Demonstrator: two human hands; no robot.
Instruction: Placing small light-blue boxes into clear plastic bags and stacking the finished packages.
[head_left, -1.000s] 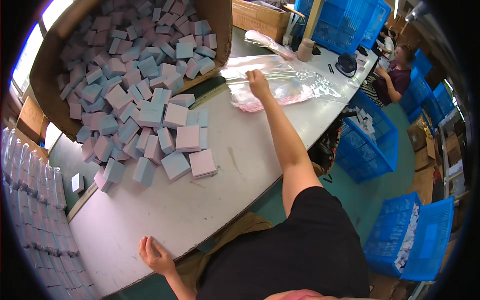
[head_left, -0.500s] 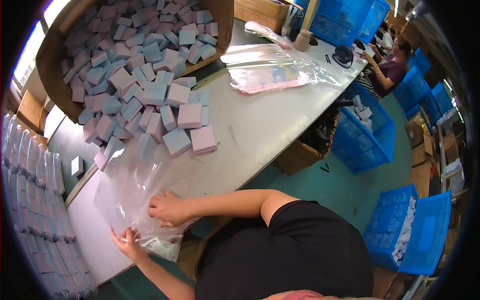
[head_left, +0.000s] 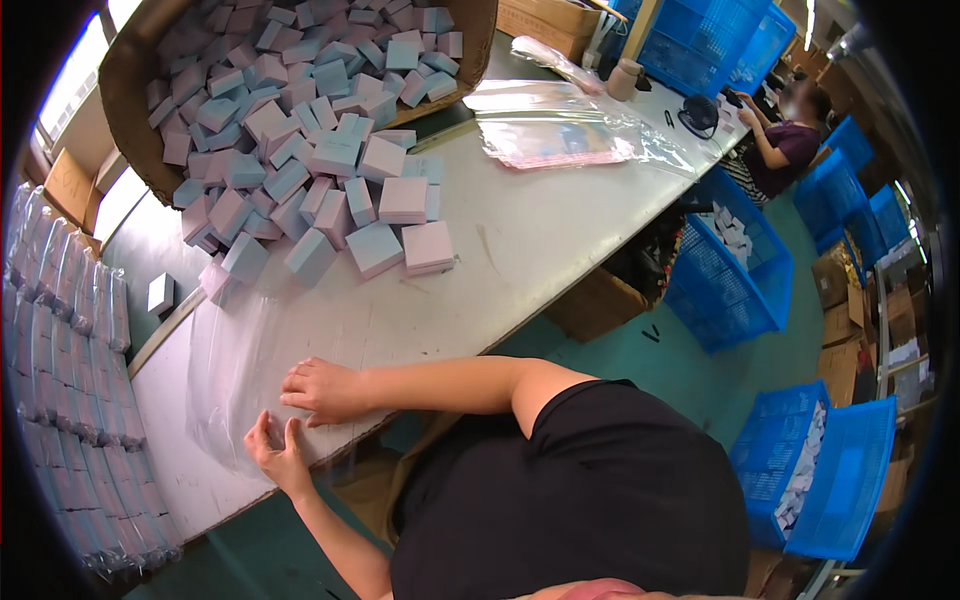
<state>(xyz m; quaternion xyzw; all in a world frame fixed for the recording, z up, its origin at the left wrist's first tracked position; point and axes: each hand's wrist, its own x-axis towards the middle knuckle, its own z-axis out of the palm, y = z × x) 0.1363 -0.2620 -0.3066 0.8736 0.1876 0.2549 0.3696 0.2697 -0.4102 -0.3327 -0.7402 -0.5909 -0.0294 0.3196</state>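
A large clear plastic bag (head_left: 225, 385) lies flat on the pale worktable near its front left edge. My right hand (head_left: 325, 390) rests on the bag's near end, fingers curled down onto the film. Just left of it and closer to me is my left hand (head_left: 280, 455), its thumb and fingers apart at the bag's near edge. A heap of small pink and light-blue boxes (head_left: 345, 150) spills from a tipped cardboard carton (head_left: 135, 110) beyond the bag. The nearest boxes touch the bag's far end.
Stacked plastic-wrapped rows of boxes (head_left: 75, 390) stand at the left. A single box (head_left: 160, 293) lies near them. Flat clear bags (head_left: 550, 125) are piled further along the table. Blue crates (head_left: 735, 260) with white pieces stand on the right. A person (head_left: 785, 145) sits at the table's far end.
The bag has flattened onto the table, and its crumpled near end is no longer visible over the edge. My left hand has moved right and away from me, closer to my right hand.
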